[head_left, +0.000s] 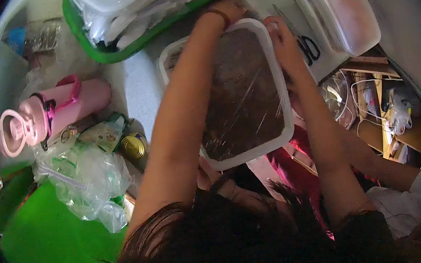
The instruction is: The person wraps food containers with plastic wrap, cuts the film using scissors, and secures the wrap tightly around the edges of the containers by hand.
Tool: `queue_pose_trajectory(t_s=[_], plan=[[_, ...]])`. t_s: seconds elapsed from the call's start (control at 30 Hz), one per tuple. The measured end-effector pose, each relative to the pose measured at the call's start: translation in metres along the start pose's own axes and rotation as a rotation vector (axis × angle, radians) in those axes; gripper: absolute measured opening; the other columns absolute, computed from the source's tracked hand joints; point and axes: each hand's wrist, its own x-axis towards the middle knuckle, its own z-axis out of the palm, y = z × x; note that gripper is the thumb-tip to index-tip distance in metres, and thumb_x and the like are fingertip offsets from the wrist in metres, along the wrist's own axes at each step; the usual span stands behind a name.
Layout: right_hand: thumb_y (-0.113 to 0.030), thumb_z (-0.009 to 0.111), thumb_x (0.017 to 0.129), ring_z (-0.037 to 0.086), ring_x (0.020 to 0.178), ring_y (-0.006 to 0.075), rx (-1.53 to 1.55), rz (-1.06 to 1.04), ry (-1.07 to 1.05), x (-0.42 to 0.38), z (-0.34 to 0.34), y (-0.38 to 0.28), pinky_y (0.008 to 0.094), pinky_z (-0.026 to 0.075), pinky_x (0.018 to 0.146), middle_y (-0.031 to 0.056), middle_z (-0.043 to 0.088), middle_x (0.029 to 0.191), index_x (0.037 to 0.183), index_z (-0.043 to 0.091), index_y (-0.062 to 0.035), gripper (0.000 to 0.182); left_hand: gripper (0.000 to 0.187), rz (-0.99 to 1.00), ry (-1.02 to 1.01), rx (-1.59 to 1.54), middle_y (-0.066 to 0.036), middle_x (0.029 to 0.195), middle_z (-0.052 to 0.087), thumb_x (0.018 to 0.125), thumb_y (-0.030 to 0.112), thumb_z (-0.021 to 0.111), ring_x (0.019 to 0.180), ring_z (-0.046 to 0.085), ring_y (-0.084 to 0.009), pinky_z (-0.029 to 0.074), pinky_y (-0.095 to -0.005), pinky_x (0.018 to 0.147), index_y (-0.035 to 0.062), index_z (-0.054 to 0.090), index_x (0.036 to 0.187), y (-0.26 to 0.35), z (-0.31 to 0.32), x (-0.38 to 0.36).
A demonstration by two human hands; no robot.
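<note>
A rectangular translucent plastic container (247,90), with a pale rim and dark brown contents, is tilted in front of me. My left arm crosses over it, and my left hand (227,11), wearing a band at the wrist, is curled at its far edge; the fingertips are partly hidden. At the far right corner my right hand (279,36) has its fingers bent around the rim. Another person's hand (206,175) is by the container's near left corner. Black-handled scissors (309,50) lie just right of my right hand.
A green-rimmed basket (106,56) with plastic bags stands at the far side. A pink bottle (73,103), a can (133,146) and a clear plastic bag (90,178) are at left. A long lidded box (342,5) is at far right. Another person's sleeve (408,202) shows lower right.
</note>
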Motion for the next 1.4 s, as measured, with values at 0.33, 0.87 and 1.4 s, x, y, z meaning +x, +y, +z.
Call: queue_pose_trajectory(t_s=[0.33,0.87,1.4], plan=[[-0.012,0.046,0.088,0.060,0.078,0.0208,0.026,-0.167,0.146,-0.005,0.010,0.006,0.0302,0.045,0.072,0.0127,0.063,0.086,0.096,0.059,-0.0030,0.017,0.023,-0.134,0.941,-0.549,-0.011,0.084,0.063,0.081,0.022,0.058,0.080,0.059,-0.0228,0.045,-0.0329,0.071,0.0026,0.062,0.093,-0.004,0.000,-0.189],[-0.038,0.054,0.084,0.057,0.062,0.0298,-0.202,-0.053,0.094,0.001,0.002,0.016,0.0371,0.043,0.060,0.0178,0.059,0.070,0.082,0.058,0.0007,0.039,0.021,-0.335,0.989,-0.814,-0.003,0.067,0.059,0.075,0.020,0.066,0.053,0.050,-0.0078,0.039,-0.0220,0.049,-0.0001,0.064,0.082,-0.080,0.012,-0.204],[-0.032,0.055,0.082,0.060,0.066,0.0304,-0.262,0.003,0.204,0.001,0.005,0.017,0.0366,0.045,0.062,0.0185,0.061,0.072,0.083,0.061,0.0006,0.033,0.020,-0.396,0.916,-0.690,-0.009,0.075,0.060,0.087,0.021,0.050,0.067,0.055,-0.0161,0.044,-0.0295,0.063,0.0041,0.054,0.096,-0.099,0.030,-0.184]])
